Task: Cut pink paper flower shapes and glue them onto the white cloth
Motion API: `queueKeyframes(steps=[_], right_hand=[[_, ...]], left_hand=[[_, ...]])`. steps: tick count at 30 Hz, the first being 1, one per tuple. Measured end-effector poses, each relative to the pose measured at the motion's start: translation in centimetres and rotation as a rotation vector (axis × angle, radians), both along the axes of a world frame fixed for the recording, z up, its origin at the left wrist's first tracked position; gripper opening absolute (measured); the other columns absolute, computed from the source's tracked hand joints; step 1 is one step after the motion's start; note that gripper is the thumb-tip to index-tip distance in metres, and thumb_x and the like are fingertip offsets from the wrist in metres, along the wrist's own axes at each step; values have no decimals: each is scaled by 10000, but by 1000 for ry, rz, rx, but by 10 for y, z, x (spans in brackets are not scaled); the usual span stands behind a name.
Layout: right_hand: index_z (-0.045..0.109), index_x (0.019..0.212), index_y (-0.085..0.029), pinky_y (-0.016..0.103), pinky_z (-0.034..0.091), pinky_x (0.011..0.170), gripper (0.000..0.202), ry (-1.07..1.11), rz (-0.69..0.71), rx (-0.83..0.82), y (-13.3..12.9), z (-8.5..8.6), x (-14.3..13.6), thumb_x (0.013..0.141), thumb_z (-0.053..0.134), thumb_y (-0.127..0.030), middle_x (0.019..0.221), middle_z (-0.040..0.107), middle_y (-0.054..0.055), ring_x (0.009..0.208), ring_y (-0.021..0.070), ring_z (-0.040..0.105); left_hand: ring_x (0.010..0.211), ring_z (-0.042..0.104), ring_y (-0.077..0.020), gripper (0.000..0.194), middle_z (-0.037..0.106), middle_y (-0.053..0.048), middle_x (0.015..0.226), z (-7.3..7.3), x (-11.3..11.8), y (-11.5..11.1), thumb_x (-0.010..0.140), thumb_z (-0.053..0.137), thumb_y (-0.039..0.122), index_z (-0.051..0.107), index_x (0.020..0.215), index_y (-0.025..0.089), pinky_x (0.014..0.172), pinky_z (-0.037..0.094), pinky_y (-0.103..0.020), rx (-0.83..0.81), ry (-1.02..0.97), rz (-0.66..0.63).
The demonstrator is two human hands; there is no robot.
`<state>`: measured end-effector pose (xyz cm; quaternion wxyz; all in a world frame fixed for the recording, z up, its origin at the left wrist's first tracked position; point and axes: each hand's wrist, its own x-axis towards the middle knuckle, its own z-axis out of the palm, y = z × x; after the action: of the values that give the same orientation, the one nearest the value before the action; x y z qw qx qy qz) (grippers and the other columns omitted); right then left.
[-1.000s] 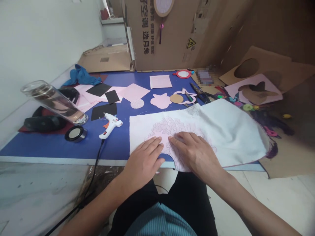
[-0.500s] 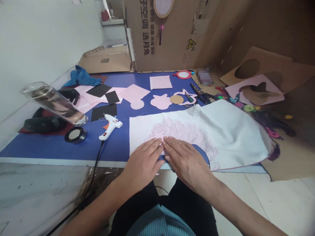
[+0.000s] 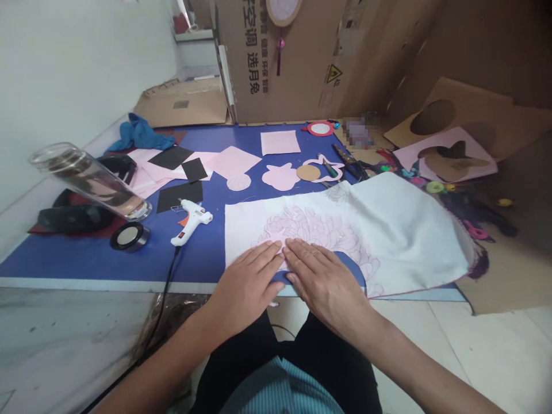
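A white cloth (image 3: 409, 230) printed with a large pinkish flower lies across the front of the blue tabletop. On its printed part rests a small pink cutout (image 3: 276, 236), mostly covered by my fingers. My left hand (image 3: 248, 282) lies flat on the cutout and cloth, fingers stretched out. My right hand (image 3: 325, 282) presses flat beside it, fingertips almost meeting the left ones. Neither hand grasps anything. Behind the cloth are a pink flower-shaped piece (image 3: 282, 177), a tan disc (image 3: 308, 172) and a printed round piece (image 3: 238, 181).
To the left are a white glue gun (image 3: 190, 221) with its cord over the edge, a leaning glass bottle (image 3: 92, 183) and its round lid (image 3: 129, 236). Scissors (image 3: 348, 162) lie at the back right. Cardboard (image 3: 297, 63) walls the back and right.
My left hand has shifted slightly left and down, so more of the pink cutout shows. My right hand stays nearly in place. The view has moved a little.
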<state>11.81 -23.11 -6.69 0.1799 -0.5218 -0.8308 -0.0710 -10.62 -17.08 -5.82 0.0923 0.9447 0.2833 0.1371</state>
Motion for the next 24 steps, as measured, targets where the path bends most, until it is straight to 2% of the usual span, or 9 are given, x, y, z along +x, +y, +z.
queueKeyframes(steps=[8, 24], right_hand=[[666, 1499, -42, 527, 585, 1163, 436, 3, 10, 15, 0, 0, 1, 1159, 480, -241, 1603, 634, 194, 1457, 328, 644], [662, 1514, -71, 530, 571, 1175, 434, 20, 0, 0, -1, -2, 0, 1151, 495, -238, 1618, 624, 187, 1473, 324, 630]], left_hand=[[1580, 509, -302, 450, 548, -141, 1690, -1, -8, 0, 1135, 536, 333, 560, 1563, 199, 1304, 452, -562, 6, -16, -7], [1570, 520, -316, 393, 570, -146, 1669, 5, -12, 3, 1139, 519, 312, 636, 1489, 177, 1284, 473, -562, 62, 29, -46]])
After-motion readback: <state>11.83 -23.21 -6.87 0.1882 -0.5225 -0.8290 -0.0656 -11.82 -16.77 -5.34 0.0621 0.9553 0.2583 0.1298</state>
